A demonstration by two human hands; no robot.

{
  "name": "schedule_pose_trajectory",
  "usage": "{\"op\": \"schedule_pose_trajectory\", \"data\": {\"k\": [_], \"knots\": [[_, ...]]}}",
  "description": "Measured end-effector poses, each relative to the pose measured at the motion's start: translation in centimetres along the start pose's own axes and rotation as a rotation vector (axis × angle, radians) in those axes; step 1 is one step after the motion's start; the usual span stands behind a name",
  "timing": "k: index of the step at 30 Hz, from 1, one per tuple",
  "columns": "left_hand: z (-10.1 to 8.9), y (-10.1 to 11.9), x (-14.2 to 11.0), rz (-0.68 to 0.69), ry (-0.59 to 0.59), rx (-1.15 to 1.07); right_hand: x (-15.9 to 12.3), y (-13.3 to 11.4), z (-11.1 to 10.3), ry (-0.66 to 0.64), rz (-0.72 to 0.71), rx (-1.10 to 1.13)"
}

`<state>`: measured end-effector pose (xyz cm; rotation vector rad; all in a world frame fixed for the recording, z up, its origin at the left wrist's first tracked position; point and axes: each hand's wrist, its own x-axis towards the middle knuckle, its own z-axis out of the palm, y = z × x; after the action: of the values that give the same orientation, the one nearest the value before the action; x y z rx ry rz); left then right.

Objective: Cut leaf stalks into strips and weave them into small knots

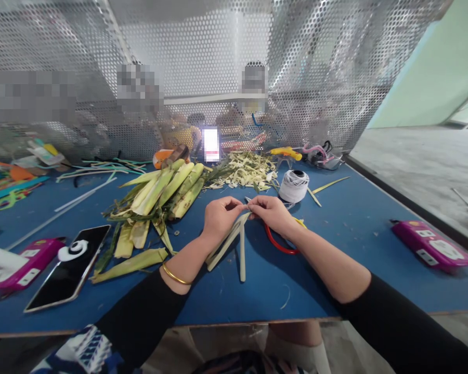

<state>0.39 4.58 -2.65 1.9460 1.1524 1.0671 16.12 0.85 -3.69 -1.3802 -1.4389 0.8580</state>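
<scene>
My left hand (221, 215) and my right hand (271, 213) meet over the middle of the table, thumbs and fingers pinched together. Just beneath the fingertips, pale green leaf strips (242, 252) are gathered at the top and hang apart toward me. Both hands are closed at this gathered end; any thread between the fingertips is too fine to make out. Under my right hand lie scissors with a red and yellow handle (276, 244), partly covered. Beyond that hand stands a spool of white thread (294, 186).
Left of my hands are piled green corn husks (167, 189). Behind lie cut husk scraps (245, 171) and a yellow-handled tool (286, 152). A phone (68, 270) and a purple case (27, 263) lie left, another purple case (432, 245) right. A perforated metal screen (203, 47) borders the back.
</scene>
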Motion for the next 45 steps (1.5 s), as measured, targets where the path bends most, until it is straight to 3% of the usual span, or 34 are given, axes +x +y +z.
{"op": "schedule_pose_trajectory", "data": {"k": [13,21,27,32,41,45], "knots": [[-0.06,0.12,-0.04,-0.011,0.006,0.005,-0.05,-0.43,-0.06,0.017,0.023,-0.006],[-0.15,0.22,-0.05,-0.002,0.014,0.026,0.09,-0.34,0.02,0.006,0.025,0.120],[-0.07,0.14,-0.03,-0.005,0.009,0.013,-0.09,-0.13,-0.24,-0.045,-0.063,-0.018],[-0.08,0.25,-0.11,0.004,0.013,0.036,-0.23,-0.40,-0.33,-0.014,-0.048,-0.144],[-0.09,0.10,0.00,0.021,0.003,0.053,-0.22,-0.60,-0.16,-0.006,-0.044,-0.112],[-0.21,0.33,-0.20,0.107,-0.013,0.218,-0.24,-0.54,-0.15,-0.012,-0.095,-0.142]]}}
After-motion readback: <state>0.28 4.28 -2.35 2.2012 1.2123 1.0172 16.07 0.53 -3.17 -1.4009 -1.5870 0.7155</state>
